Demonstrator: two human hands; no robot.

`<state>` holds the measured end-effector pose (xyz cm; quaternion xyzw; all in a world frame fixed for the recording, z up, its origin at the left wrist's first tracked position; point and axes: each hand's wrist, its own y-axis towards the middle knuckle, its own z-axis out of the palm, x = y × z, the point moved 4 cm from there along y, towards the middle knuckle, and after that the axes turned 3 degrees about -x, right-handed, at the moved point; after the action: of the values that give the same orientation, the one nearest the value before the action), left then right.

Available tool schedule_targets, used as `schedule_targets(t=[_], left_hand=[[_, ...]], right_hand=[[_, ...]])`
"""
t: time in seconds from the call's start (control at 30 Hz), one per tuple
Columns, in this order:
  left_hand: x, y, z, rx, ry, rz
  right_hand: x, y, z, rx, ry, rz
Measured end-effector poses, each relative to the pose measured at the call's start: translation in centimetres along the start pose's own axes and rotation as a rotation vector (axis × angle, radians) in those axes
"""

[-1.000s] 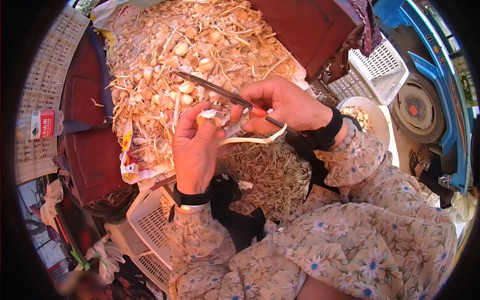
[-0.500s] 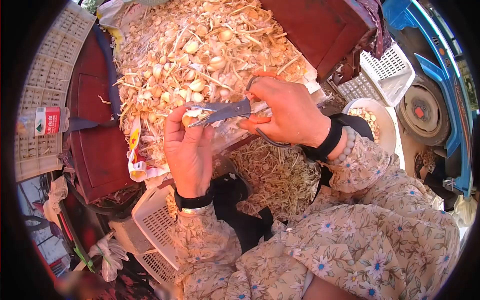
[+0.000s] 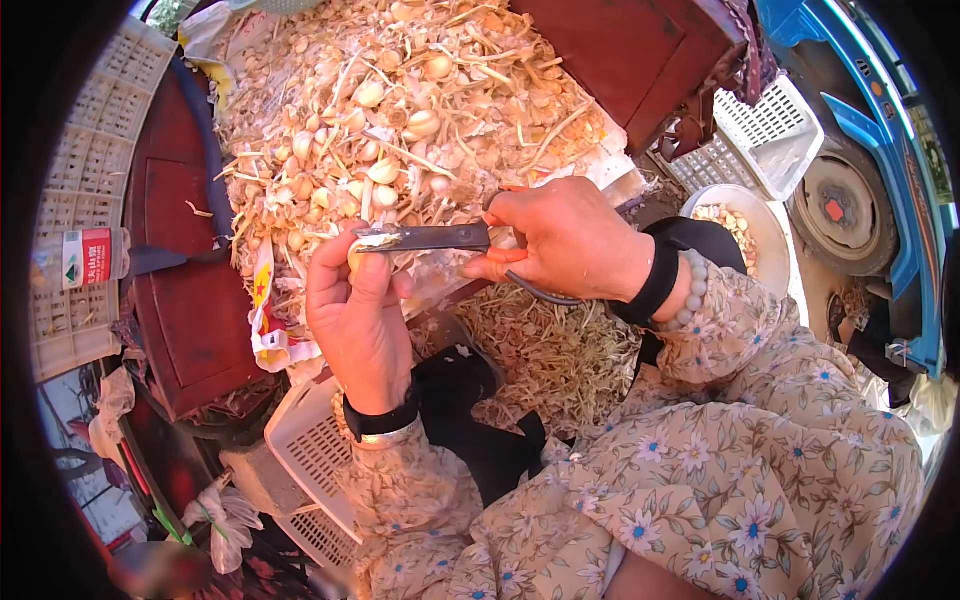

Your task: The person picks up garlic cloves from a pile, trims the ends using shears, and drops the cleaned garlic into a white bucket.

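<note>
My right hand (image 3: pixel 575 240) is wrapped round the orange handles of a pair of scissors (image 3: pixel 440 238), whose dark blades point left and lie together. At the blade tips, my left hand (image 3: pixel 362 325) pinches a pale garlic bulb (image 3: pixel 355 260) between thumb and fingers, the bulb partly covered by the blades and fingers. Just beyond both hands spreads a heap of garlic bulbs (image 3: pixel 384 171), mixed with cut stalks and dry skins, on a raised surface.
Cut stalks (image 3: pixel 550 350) lie below my hands. To the right stand a white bucket (image 3: pixel 782 255) with garlic cloves, a white crate (image 3: pixel 790 140) and a blue vehicle (image 3: pixel 905 170). A pale crate (image 3: pixel 310 450) is by my left forearm; a bottle (image 3: pixel 95 257) lies far left.
The scissor blades have gone from apart to together at the bulb. My left hand has moved slightly left and down, and the scissors now lie more level.
</note>
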<state>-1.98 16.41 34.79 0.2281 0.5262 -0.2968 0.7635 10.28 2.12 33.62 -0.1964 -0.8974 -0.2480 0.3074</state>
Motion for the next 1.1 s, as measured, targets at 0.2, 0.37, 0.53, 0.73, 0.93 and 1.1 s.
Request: schedule_targets(t=[0.2, 0.37, 0.53, 0.73, 0.93, 1.1], left_hand=[[0.1, -1.2, 1.2, 0.126, 0.011, 0.016], [0.8, -1.4, 1.9, 0.187, -0.088, -0.059], [0.9, -1.1, 1.9, 0.143, -0.093, -0.037], [1.9, -1.0, 3.1, 0.139, -0.108, -0.112], [3.0, -1.1, 3.5, 0.197, -0.146, -0.294], [3.6, -0.9, 3.3, 0.130, -0.336, -0.518]], right_hand=[[-0.7, 0.7, -0.2, 0.135, 0.350, 0.186], [-1.7, 0.5, -0.1, -0.030, 0.724, 0.229], [-0.8, 0.3, -0.9, 0.049, 0.570, 0.179], [-0.5, 0.2, 0.5, 0.080, 1.054, 0.280], [-1.0, 0.1, 0.4, 0.099, 0.839, 0.304], [-2.1, 0.2, 1.3, 0.004, 0.802, 0.333]])
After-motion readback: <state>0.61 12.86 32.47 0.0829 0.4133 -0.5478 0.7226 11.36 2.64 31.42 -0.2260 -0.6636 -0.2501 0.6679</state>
